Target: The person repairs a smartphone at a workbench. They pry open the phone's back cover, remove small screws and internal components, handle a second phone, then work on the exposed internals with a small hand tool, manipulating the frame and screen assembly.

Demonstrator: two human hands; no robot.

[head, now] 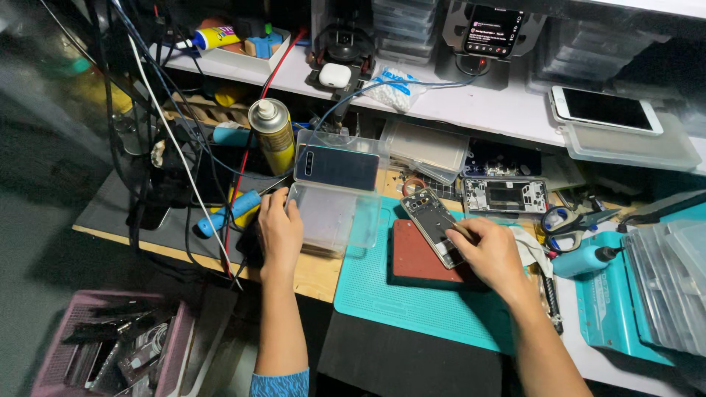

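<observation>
At frame centre, the right hand (491,252) pinches a small tool, too tiny to identify, over one opened phone (434,226) on a red block (415,261). The left hand (280,229) rests loosely open against one clear plastic case (334,215) on the bench (316,273), its fingertips partly hidden.

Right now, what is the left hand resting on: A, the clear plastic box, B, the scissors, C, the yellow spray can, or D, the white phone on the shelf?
A: the left hand lies on the edge of the clear plastic box, away from the spray can.
</observation>
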